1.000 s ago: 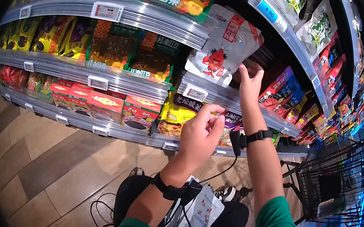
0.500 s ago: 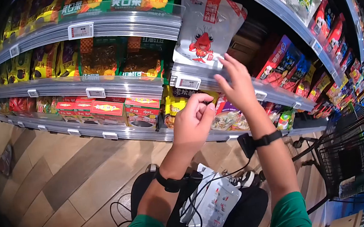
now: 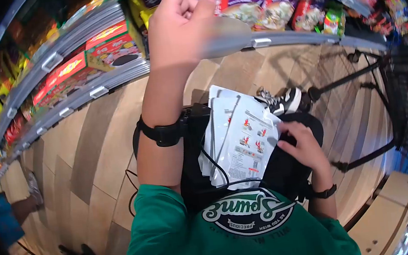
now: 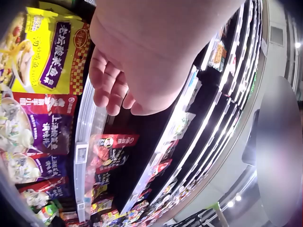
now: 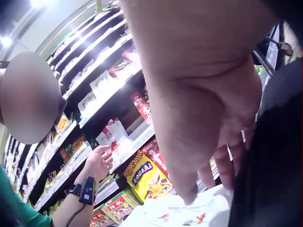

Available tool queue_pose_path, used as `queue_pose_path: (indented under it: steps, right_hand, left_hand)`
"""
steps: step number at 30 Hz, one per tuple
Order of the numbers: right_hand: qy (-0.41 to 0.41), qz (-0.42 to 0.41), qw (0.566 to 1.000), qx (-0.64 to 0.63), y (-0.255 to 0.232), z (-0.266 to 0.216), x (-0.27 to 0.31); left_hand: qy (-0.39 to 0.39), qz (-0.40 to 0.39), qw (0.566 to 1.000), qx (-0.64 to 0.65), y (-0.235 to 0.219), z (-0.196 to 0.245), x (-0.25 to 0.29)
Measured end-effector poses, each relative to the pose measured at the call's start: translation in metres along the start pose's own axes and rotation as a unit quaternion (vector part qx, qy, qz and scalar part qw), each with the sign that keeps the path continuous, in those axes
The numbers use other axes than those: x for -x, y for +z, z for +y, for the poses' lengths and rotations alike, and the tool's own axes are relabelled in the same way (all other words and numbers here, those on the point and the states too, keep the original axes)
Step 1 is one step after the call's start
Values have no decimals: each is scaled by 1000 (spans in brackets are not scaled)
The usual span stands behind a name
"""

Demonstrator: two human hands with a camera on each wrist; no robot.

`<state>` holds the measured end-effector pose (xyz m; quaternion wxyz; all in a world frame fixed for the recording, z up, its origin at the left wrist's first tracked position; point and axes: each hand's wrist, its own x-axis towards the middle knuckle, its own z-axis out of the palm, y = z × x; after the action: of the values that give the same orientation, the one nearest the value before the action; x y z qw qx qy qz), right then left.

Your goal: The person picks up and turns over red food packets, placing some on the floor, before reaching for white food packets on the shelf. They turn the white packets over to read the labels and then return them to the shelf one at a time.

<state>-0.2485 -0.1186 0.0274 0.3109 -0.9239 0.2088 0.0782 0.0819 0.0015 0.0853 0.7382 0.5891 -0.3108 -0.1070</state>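
Several white printed pouches (image 3: 243, 138) with small red crayfish pictures lie stacked across the person's lap. My right hand (image 3: 304, 144) is at their right edge, its fingers relaxed and slightly spread. In the right wrist view, thumb and fingertips are close over the top pouch (image 5: 189, 210). Raised in front of the lower shelf, my left hand (image 3: 175, 32) has loosely bent fingers and holds nothing. Purple-and-red food packets (image 3: 245, 2) stand just beyond it. A silver crayfish pouch (image 5: 113, 132) stands on the shelf behind the left hand in the right wrist view.
Red and green boxes (image 3: 111, 45) line the bottom shelf at left. A black shopping cart (image 3: 387, 101) stands at right, near a shoe (image 3: 286, 102). A thin black cable (image 3: 216, 166) crosses the pouches. Another person's leg (image 3: 24, 208) shows at far left.
My right hand has come down from the crayfish pouch on the shelf to the pouches on the lap. The left hand stays raised, loosely bent. The head view has tilted down.
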Motion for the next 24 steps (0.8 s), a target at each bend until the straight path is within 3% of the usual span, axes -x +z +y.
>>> queue_pose_path:
  steps: [3, 5, 7, 8, 9, 11, 13, 16, 17, 19, 21, 23, 24]
  right_hand:
    - [-28, 127, 992, -4, 8, 13, -13]
    - [-50, 167, 984, 20, 11, 19, -31]
    - [-27, -16, 999, -27, 9, 22, -46]
    - [-74, 26, 996, -34, 23, 34, -55]
    - [-74, 31, 996, -46, 22, 37, -58]
    - [4, -65, 971, -229, 17, 40, -64]
    - [-12, -71, 948, -310, 19, 50, -61]
    - [-52, -21, 927, -371, 12, 41, -52]
    - [-44, -12, 913, -405, 13, 39, -52]
    - [-25, 24, 902, -431, 10, 36, -54]
    - [3, 61, 861, -505, 12, 39, -56]
    - [-1, 68, 868, -492, 13, 42, -59]
    - [-9, 61, 800, -597, 13, 41, -58]
  left_hand:
    - [-15, -53, 997, -51, 22, -13, 12]
    - [-10, -113, 978, -173, 35, -18, 26]
    - [-41, -154, 967, -200, 46, -25, 47]
    - [-78, -177, 956, -220, 48, -32, 59]
    - [-46, -217, 938, -265, 45, -45, 71]
    - [-15, -259, 913, -316, 36, -67, 97]
    - [-26, -322, 885, -335, 29, -76, 121]
    - [0, -314, 880, -356, 25, -71, 122]
    - [9, -355, 830, -431, 28, -59, 119]
    - [50, -351, 855, -379, 36, -52, 119]
    - [64, -378, 875, -296, 43, -50, 125]
    - [87, -410, 862, -286, 38, -47, 123]
    - [-32, -391, 882, -259, 35, -42, 123]
